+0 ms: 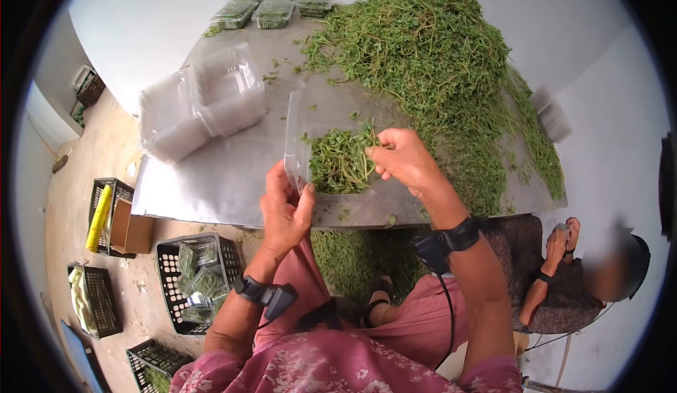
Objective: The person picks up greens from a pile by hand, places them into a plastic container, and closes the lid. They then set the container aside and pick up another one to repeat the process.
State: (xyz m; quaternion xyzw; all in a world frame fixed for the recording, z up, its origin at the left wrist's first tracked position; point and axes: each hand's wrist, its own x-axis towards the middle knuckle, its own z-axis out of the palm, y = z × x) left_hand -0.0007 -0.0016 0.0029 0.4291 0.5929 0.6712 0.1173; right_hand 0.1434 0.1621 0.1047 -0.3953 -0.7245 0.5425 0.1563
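Pinching the near left corner of a see-through, thin plastic box (298, 146), the left hand (284, 213) has a narrow grip, while the right hand (409, 161) closes thumb and fingers on stems of the leafy greens (338, 161) heaped inside it. The box is squarish, its smooth wall rising on the left; the greens are small-leaved and tangled. They cover most of its base, the right hand hides part of its right side, and some left fingertips are hard to make out. The box sits near the front edge of the shiny metal worktop (204, 199), and a strip of metal shows between it and the nested stack of plastic boxes (201, 104) to its left. A shaggy pile of greens (423, 47) crowds the right side. Filled boxes (273, 13) stand by the far edge.
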